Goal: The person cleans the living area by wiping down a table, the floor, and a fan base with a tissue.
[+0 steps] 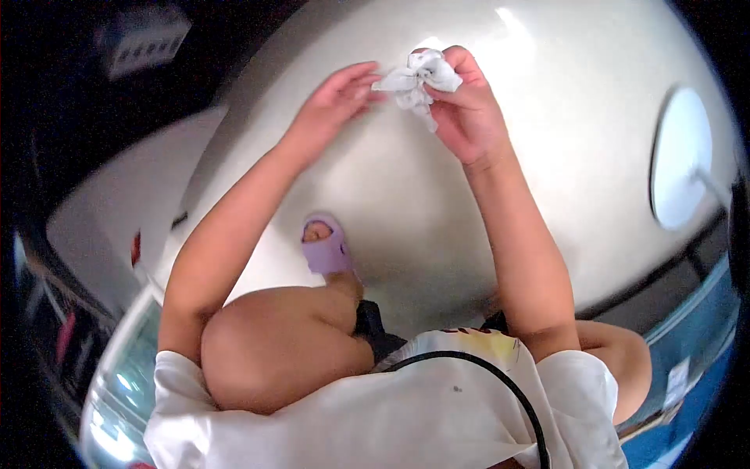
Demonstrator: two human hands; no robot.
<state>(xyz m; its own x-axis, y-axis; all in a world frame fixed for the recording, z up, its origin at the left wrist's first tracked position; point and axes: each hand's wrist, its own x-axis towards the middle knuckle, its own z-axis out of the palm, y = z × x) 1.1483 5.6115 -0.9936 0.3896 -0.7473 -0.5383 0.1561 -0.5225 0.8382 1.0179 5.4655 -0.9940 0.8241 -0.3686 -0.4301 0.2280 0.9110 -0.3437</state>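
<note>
Head camera view: a person in a white shirt [312, 426] sits with knees apart, the garment cut off by the lower edge and a black cord [500, 377] looping across it. Multicoloured print on the shirt is folded too far over to read. Beyond the knees, the hands are apart. The right hand [473, 109] pinches a knotted white bundle [423, 76] between thumb and fingers; its loops flare out like a bow, and its material is hard to make out. The left hand [337, 105], blurred, has its fingers loosely extended just beside the bundle's left tip; whether they touch cannot be told. Part of the right hand's grip is hidden behind the bundle.

Below them, a purple slipper [326, 250] rests on the pale, glossy floor [594, 195], toes showing at its opening; the other foot is mostly out of sight. To the right stands a round, pale base [683, 156], its pole running into the dark rim of the lens. At upper left, a slotted white object [148, 45] sits blurred in deep shadow, its nature unclear.
</note>
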